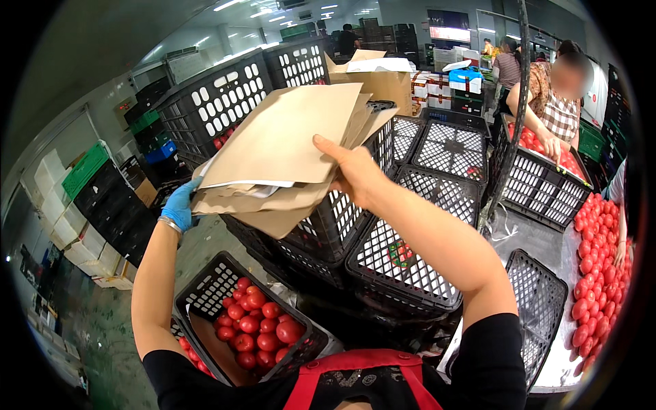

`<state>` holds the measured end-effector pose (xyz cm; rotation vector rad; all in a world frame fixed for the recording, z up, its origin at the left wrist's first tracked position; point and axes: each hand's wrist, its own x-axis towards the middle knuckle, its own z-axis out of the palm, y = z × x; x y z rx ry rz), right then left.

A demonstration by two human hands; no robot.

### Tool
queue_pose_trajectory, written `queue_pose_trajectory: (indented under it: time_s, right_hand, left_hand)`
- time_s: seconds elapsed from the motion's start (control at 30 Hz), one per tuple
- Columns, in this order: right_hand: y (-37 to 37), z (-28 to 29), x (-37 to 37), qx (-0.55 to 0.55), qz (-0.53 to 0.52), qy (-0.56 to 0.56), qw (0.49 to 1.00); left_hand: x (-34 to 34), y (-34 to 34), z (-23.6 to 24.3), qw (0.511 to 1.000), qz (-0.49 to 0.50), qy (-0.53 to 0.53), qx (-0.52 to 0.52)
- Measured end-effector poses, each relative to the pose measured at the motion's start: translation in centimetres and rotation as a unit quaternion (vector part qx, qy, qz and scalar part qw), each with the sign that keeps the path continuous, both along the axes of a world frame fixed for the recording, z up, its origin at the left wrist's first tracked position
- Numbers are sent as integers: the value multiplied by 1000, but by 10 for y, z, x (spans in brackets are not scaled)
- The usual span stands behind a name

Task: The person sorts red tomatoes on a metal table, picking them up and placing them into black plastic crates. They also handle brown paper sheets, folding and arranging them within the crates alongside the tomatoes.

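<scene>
A thick stack of brown paper sheets (280, 137), with some white sheets between them, is held up in front of me over the black crates. My left hand (180, 206), in a blue glove, grips the stack's left edge. On the right edge is my bare right hand (352, 169), thumb on top and the other fingers hidden underneath. Below the stack, a black plastic crate (249, 321) holds red tomatoes (256, 324) and has brown paper along its inner side.
Stacked black crates (410, 246) stand ahead and to the right. A co-worker (547, 102) reaches into a crate of tomatoes (540, 178) on a metal table (529, 236). Many loose tomatoes (598, 273) lie along its right side. More crates and white boxes (75, 225) are piled at left.
</scene>
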<state>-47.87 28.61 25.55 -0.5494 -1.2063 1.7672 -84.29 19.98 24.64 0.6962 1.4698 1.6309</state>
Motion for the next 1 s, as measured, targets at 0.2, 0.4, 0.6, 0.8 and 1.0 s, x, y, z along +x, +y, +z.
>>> queue_pose_trajectory:
  time_s: [0.2, 0.4, 0.6, 0.8, 1.0]
  right_hand:
    - [30, 14, 64, 4, -49, -57, 997]
    - [32, -11, 135, -27, -17, -126, 991]
    - [38, 12, 112, 0, -53, -247, 968]
    - [35, 10, 105, 43, -56, -262, 963]
    - [30, -1, 123, 67, -52, -257, 963]
  left_hand:
    - [79, -36, -14, 995, -75, 37, 45]
    - [51, -79, 9, 973, -132, 169, -86]
    - [2, -1, 17, 975, -212, -62, -20]
    - [92, 42, 23, 908, -374, -184, 47]
    - [131, 4, 25, 972, -231, -28, -17]
